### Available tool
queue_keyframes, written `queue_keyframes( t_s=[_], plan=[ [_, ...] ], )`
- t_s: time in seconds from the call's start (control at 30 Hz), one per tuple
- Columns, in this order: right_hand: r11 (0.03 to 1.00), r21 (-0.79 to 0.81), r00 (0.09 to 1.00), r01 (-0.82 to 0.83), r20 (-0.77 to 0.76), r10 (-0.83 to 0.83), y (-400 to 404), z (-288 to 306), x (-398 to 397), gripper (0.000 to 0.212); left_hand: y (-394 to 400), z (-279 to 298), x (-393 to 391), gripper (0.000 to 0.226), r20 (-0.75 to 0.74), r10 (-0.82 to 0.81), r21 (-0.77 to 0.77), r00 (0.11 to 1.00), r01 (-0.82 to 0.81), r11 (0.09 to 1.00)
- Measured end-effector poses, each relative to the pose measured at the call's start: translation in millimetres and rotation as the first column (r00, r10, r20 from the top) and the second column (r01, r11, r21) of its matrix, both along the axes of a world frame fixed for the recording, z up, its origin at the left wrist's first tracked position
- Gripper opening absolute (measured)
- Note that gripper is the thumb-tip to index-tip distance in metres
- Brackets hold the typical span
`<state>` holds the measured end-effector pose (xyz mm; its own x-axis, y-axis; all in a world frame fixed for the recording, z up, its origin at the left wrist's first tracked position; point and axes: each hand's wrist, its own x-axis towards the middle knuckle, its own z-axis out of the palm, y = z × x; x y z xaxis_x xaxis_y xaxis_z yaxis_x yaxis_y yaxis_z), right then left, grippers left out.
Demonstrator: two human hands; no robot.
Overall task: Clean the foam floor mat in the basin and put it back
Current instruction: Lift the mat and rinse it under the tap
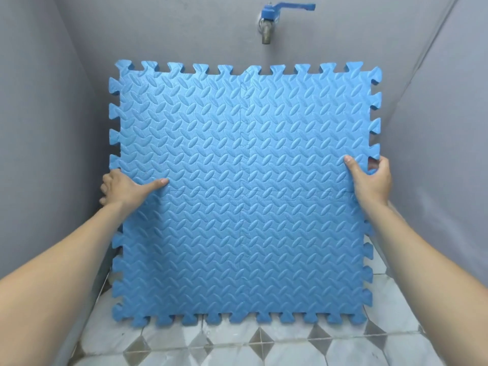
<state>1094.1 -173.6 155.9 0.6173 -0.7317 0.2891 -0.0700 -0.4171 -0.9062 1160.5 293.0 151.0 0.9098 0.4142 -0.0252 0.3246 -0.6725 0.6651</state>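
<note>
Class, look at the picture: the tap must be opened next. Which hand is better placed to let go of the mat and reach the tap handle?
Probably the right hand: the tap handle points to its side, and the left hand also grips the mat at its edge.

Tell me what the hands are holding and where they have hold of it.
Both hold the blue foam mat by its side edges: left hand on the left edge, right hand on the right edge, thumbs on its face.
</note>
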Motion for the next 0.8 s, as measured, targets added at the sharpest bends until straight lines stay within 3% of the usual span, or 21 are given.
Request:
queue_keyframes(
  t_s=[0.17, 0.3, 0.6, 0.8],
  plan=[
    [0.999, -0.028, 0.997, -0.023, -0.075, 0.021, -8, -5, -2, 0.064, 5, -5, 2, 0.125, 0.040, -0.044, -0.010, 0.998, 0.044, 0.999],
    [0.999, 0.013, 0.977, -0.048, -0.209, 0.050, 1, 0, -23, 0.059, 8, -2, -34, 0.120, -0.074, 0.017, 0.012, 0.997, -0.016, 1.000],
    [0.952, 0.303, 0.876, -0.028, -0.451, 0.169, 12, 79, -59, 0.053, 1, 75, -87, 0.114, -0.328, 0.151, -0.006, 0.932, -0.162, 0.987],
    [0.927, 0.375, 0.864, -0.016, -0.462, 0.201, 18, 149, -71, 0.055, 10, 139, -108, 0.108, -0.324, 0.183, 0.014, 0.928, -0.188, 0.982]
  ],
)
